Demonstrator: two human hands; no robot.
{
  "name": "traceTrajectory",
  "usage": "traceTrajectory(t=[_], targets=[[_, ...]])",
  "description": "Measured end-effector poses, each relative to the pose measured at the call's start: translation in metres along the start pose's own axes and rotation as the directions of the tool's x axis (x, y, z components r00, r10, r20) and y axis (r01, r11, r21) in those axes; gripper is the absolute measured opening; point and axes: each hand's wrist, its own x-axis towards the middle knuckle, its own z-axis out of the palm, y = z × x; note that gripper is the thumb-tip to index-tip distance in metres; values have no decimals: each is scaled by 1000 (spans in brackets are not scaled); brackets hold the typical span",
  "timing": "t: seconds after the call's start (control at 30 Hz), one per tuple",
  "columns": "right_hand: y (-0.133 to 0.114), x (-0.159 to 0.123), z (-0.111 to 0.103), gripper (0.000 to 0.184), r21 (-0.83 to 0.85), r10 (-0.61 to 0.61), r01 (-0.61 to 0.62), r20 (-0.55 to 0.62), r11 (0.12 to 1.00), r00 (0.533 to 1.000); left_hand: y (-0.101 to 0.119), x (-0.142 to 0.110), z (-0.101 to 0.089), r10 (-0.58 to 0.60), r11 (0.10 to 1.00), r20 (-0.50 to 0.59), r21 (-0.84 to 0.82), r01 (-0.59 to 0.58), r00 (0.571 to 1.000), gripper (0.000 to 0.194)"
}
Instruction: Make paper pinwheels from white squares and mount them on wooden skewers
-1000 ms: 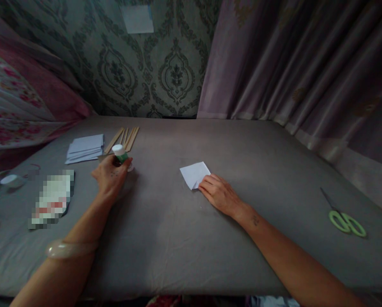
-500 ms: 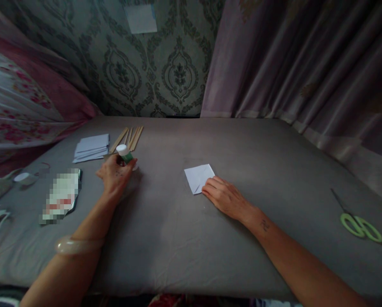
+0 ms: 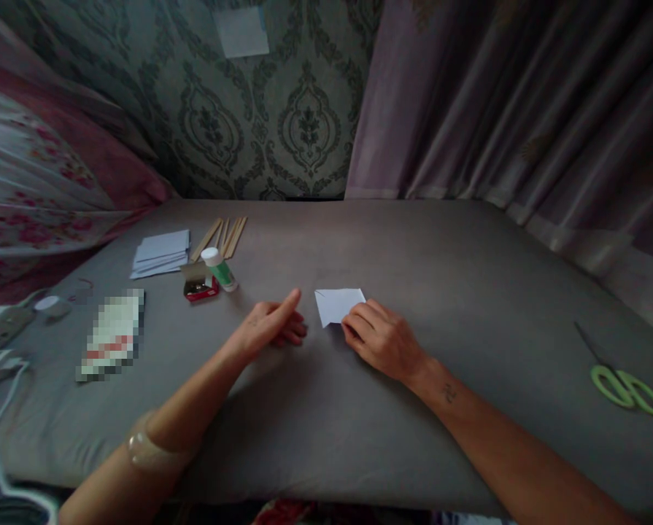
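Here, the right hand point(image 3: 381, 339) has its thumb and fingers clamped on the near right part of a folded white paper point(image 3: 335, 302), around the middle of the gray surface point(image 3: 304, 415). A crease shows at the paper's far left corner; whether its near edge is raised cannot be told. The left hand point(image 3: 274, 324) is empty, its thumb lifted apart from the loosely curled fingers, just left of the paper and not touching it. A pale bangle point(image 3: 154, 452) circles the left forearm.

Beyond the left hand, a white-capped bottle point(image 3: 220, 271) with a green label stands just beside an open red box point(image 3: 201, 292), whose dark contents are too small to make out. Wooden sticks point(image 3: 212, 239) lie behind them, and a stack of white papers point(image 3: 165, 248) lies to the left of the sticks. Well apart on the right, green-handled scissors point(image 3: 605, 375) rest with their blades pointing away from the person.
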Motion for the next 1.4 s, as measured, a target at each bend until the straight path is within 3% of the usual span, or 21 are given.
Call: traceTrajectory(t=[0.13, 0.27, 0.37, 0.57, 0.87, 1.07, 1.2, 1.3, 1.4], targets=[[-8, 2, -2, 23, -34, -91, 89, -70, 995, 993, -4, 1, 25, -63, 932, 162, -344, 116, 985, 49], [-14, 2, -2, 15, -62, -183, 178, -89, 982, 979, -10, -1, 34, -22, 844, 171, -525, 110, 985, 23], [-17, 1, -3, 12, -56, -207, 202, -103, 978, 973, -12, -3, 39, 38, 786, 196, -612, 92, 980, 21], [-20, -2, -10, 16, -82, -203, 191, -176, 978, 963, -5, -8, 41, 90, 729, 175, -683, 55, 980, 20], [-24, -5, -14, 26, -29, -142, 139, -221, 990, 965, -3, -10, 41, 139, 700, 249, -710, 83, 958, 21], [-27, -1, -16, 15, -60, -131, 119, -243, 991, 961, -4, -9, 43, 99, 677, 268, -724, 133, 958, 20], [-31, 2, -15, 5, -47, -42, 32, -216, 998, 975, -6, -6, 44, 102, 679, 250, -725, 116, 963, 22], [-32, 3, -10, 13, 55, 136, -129, -143, 990, 980, -11, -1, 46, 151, 742, 213, -670, 32, 965, 23], [-30, 1, -2, 14, 209, 316, -301, -43, 930, 948, -18, 6, 49, 220, 836, 167, -540, -98, 961, 26]])
